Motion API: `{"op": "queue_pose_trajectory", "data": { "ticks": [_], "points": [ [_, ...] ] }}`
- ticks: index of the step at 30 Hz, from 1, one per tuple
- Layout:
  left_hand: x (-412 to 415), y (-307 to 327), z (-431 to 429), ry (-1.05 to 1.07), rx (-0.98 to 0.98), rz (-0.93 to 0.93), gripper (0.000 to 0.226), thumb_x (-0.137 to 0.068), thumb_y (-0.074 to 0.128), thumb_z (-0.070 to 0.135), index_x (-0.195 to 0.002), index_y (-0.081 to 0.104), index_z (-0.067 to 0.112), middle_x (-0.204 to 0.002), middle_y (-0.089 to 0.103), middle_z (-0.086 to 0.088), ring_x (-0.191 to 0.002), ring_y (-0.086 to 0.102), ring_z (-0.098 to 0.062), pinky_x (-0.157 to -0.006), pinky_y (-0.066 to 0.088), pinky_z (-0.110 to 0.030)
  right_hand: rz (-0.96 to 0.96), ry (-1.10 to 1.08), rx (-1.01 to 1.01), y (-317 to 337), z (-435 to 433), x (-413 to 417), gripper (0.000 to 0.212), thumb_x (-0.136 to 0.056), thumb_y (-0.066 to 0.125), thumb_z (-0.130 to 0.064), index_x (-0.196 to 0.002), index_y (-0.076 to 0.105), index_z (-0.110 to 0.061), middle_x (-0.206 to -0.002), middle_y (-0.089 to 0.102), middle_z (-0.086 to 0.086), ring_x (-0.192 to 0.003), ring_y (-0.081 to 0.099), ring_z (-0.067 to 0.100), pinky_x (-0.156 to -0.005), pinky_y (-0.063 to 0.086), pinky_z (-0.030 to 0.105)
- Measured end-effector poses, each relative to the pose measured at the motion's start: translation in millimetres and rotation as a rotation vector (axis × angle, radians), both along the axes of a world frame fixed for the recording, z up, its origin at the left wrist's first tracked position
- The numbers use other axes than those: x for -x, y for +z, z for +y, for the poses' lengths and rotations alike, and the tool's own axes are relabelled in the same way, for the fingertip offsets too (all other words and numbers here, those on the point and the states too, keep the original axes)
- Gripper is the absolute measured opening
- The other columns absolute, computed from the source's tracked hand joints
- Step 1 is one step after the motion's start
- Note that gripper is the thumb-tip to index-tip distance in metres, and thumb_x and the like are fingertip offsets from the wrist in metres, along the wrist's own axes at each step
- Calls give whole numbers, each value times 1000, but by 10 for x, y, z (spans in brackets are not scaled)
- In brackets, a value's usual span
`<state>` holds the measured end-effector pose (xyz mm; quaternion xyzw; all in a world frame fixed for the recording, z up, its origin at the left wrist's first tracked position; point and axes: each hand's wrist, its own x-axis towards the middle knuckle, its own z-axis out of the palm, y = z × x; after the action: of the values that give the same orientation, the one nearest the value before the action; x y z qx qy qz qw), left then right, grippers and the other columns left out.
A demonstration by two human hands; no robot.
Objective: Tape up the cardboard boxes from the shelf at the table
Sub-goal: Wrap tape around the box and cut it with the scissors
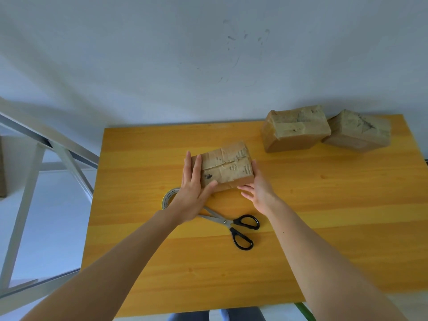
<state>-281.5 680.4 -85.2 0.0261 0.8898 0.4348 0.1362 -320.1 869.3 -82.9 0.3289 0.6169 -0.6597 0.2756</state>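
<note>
- The cardboard box [225,166] sits mid-table [324,205], seam up, so the slit between its flaps is ready for taping.
- My left hand [193,193] lies flat on its left end and my right hand [258,191] braces the right side. Both hands are unclenched, simply squaring it.
- The tape roll [167,198] and scissors [234,224] lie just beside it, within reach.
- Two other boxes [294,128], seemingly taped, stand aside at the far right.
</note>
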Motion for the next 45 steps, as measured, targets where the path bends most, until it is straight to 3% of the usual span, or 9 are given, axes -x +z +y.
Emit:
{"op": "queue_pose_trajectory", "data": {
  "ticks": [5, 10, 16, 19, 21, 23, 26, 30, 45],
  "points": [
    [31, 102, 138, 76, -142, -86, 80, -100, 42, 40, -151, -18, 25, -152, -36, 14, -135, -13, 6, -109, 8, -18, -6, -70, -151, -4, 89, -41, 38, -107, 32, -37, -141, 47, -29, -124, 58, 1, -114, 56, 23, -95, 46, 34],
    [74, 128, 167, 116, -228, -181, 92, -98, 51, 33, -148, -24, 22, -160, -9, 6, -145, 2, -10, -114, 12, -24, -91, -76, -89, 9, 154, -93, 21, -107, 34, -27, -115, 53, -31, -116, 61, 5, -102, 60, 22, -89, 48, 35],
    [51, 115, 168, 130, -247, -208, 92, -98, 49, 35, -147, -28, 24, -160, -8, 5, -145, 3, -13, -112, 12, -26, 27, -19, -395, 38, 174, -75, 34, -103, 44, -35, -83, 61, -13, -75, 53, 1, -83, 57, 24, -65, 53, 35],
    [56, 128, 188, 135, -230, -215, 92, -99, 48, 35, -147, -29, 24, -160, -9, 4, -146, 4, -15, -111, 13, -26, 139, 149, -680, 40, 227, -90, 38, -104, 40, -26, -76, 58, -6, -71, 53, 5, -72, 49, 27, -51, 36, 29],
    [46, 151, 222, 117, -191, -201, 91, -99, 46, 36, -145, -31, 23, -159, -18, 3, -147, 0, -16, -113, 11, -27, 253, 142, -860, 50, 209, -123, 33, -105, 36, -23, -92, 62, -7, -100, 59, 11, -82, 55, 28, -58, 39, 25],
    [10, 125, 244, 57, -4, -91, 86, -100, 39, 42, -144, -32, 19, -155, -32, 2, -146, -14, -17, -117, 2, -30, 502, 84, -1016, 80, 127, -192, 39, -106, 34, -27, -126, 57, -3, -138, 50, 13, -117, 56, 28, -91, 48, 33],
    [-31, 36, 263, -56, 451, 149, 67, -100, 5, 53, -145, -28, 16, -151, -40, -1, -141, -33, -17, -116, -15, -33, 970, 542, -1097, 120, -55, -288, 53, -106, 21, -36, -149, 36, -10, -159, 28, 6, -147, 24, 21, -120, 20, 40],
    [-76, -3, 304, -174, 645, 230, 65, -88, -18, 45, -145, -27, 16, -152, -35, 2, -138, -34, -13, -117, -15, -31, 1014, 1040, -1136, -5, -85, -389, 63, -104, 2, -47, -154, 23, -15, -163, 14, -3, -150, 6, 12, -122, 6, 41],
    [58, -104, -7, -378, 665, 464, 60, -104, 12, 43, -149, 29, 5, -157, 25, -9, -145, 21, -19, -116, 25, -38, 1111, 1190, -1106, -96, 276, -267, 54, -103, 23, -33, -152, 27, -13, -160, 23, 1, -149, 17, 16, -122, 15, 37]
  ]
}}
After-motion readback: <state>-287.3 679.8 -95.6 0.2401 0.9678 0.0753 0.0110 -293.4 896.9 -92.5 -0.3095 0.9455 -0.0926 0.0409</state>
